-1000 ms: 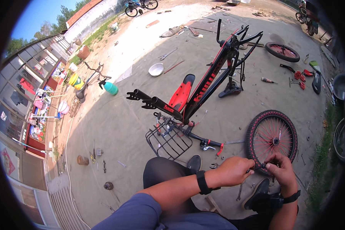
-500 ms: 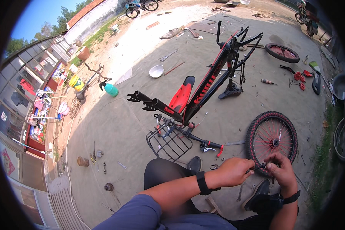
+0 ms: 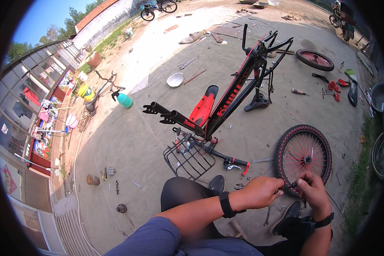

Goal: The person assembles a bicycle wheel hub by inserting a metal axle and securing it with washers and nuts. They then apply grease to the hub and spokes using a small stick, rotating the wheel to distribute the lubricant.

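Note:
My left hand (image 3: 262, 192) is closed round a thin dark tool (image 3: 289, 187), whose narrow end points to my right hand. Thumb and fingers of my right hand (image 3: 311, 187) pinch a small dark part (image 3: 294, 184) at that end; its exact kind is too small to make out. Both hands are in front of a wheel (image 3: 307, 159) with red spokes and a red-dotted black tyre, lying on the ground. Farther off, a black and red bicycle frame (image 3: 232, 100) stands upside down, its handlebar (image 3: 221, 154) and black wire basket (image 3: 190, 160) at the bottom.
A second wheel (image 3: 315, 59) lies at the far right, near red and black parts (image 3: 333, 85) and a screwdriver (image 3: 300, 91). A white bowl (image 3: 175, 80) and a teal spray bottle (image 3: 124, 100) are to the left. Wrenches (image 3: 267, 215) and small parts lie round my feet.
Both hands keep nearly the same hold and place. The whole view has shifted very slightly.

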Demonstrator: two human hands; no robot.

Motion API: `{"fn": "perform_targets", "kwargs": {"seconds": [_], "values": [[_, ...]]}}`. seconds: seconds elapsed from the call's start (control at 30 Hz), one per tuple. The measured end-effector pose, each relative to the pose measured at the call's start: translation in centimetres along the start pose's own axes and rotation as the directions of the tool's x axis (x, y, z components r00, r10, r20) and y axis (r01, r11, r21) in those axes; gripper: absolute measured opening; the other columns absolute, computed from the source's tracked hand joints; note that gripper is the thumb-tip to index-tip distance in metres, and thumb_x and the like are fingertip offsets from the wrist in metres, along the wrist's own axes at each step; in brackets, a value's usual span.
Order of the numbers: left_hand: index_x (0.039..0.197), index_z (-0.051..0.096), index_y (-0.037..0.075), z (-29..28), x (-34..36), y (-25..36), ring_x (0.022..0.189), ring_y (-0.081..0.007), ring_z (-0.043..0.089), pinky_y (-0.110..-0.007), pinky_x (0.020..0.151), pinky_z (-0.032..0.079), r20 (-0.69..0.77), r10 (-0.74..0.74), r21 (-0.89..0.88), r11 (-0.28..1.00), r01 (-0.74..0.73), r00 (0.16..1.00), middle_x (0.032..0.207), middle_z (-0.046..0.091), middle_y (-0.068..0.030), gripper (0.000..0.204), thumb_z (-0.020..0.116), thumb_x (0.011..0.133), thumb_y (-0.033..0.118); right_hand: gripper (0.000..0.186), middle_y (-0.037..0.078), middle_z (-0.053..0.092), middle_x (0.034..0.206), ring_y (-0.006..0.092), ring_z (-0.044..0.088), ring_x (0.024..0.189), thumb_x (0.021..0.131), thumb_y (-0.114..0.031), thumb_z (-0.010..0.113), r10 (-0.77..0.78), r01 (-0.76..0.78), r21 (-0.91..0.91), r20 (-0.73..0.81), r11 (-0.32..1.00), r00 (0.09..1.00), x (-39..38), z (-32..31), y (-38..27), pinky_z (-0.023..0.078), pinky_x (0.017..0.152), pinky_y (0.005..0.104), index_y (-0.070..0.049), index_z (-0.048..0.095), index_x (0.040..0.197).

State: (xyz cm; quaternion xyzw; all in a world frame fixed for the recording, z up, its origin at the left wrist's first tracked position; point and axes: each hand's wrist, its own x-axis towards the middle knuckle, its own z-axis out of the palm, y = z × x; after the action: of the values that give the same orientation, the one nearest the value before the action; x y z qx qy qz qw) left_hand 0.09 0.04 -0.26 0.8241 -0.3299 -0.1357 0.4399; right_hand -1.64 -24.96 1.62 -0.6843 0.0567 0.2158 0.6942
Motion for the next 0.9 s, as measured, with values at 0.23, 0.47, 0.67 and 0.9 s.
{"fn": "perform_targets", "kwargs": {"seconds": [0.23, 0.47, 0.67, 0.9], "values": [[0.101, 0.063, 0.004, 0.0, 0.0, 0.0, 0.083, -0.0422, 0.065, -0.051, 0.071, 0.050, 0.006, -0.009, 0.000, 1.000, 0.009, 1.000, 0.087, 0.068, -0.0175, 0.017, 0.067, 0.094, 0.019, 0.011, -0.002, 0.063, 0.083, 0.0062, 0.057, 0.064, 0.090, -0.004, 0.072, -0.091, 0.090, -0.024, -0.021, 0.996, 0.996, -0.1, 0.4, -0.2, 0.046, 0.058, 0.0216, -0.004, 0.066, 0.099], [0.101, 0.063, 0.004, 0.0, 0.1, -0.2, 0.083, -0.0424, 0.065, -0.051, 0.071, 0.050, 0.010, -0.009, 0.006, 1.000, 0.009, 1.000, 0.088, 0.068, -0.0176, 0.017, 0.067, 0.094, 0.019, 0.013, -0.002, 0.063, 0.083, 0.0059, 0.057, 0.064, 0.090, -0.003, 0.069, -0.006, 0.007, 0.033, -0.006, 0.999, 1.000, -0.1, 0.3, -0.4, 0.045, 0.057, 0.0215, -0.004, 0.066, 0.103], [0.102, 0.063, 0.003, -0.1, 0.1, -0.1, 0.084, -0.0426, 0.065, -0.051, 0.072, 0.050, 0.003, -0.002, -0.003, 1.000, 0.002, 1.000, 0.088, 0.068, -0.0177, 0.018, 0.067, 0.095, 0.019, 0.015, 0.000, 0.062, 0.079, 0.0076, 0.056, 0.059, 0.097, -0.017, 0.068, -0.010, 0.008, 0.119, 0.015, 0.993, 1.000, 0.2, 0.3, 0.5, 0.040, 0.052, 0.0223, -0.005, 0.063, 0.103], [0.101, 0.063, 0.003, 0.0, 0.2, -0.3, 0.083, -0.0430, 0.065, -0.052, 0.071, 0.050, -0.009, -0.019, 0.004, 1.000, 0.019, 1.000, 0.088, 0.068, -0.0181, 0.019, 0.067, 0.094, 0.020, 0.017, -0.001, 0.063, 0.080, 0.0061, 0.056, 0.062, 0.096, -0.019, 0.074, -0.012, 0.013, 0.101, -0.010, 0.995, 1.000, 0.7, 0.6, 1.5, 0.046, 0.056, 0.0223, -0.006, 0.064, 0.098]]}}
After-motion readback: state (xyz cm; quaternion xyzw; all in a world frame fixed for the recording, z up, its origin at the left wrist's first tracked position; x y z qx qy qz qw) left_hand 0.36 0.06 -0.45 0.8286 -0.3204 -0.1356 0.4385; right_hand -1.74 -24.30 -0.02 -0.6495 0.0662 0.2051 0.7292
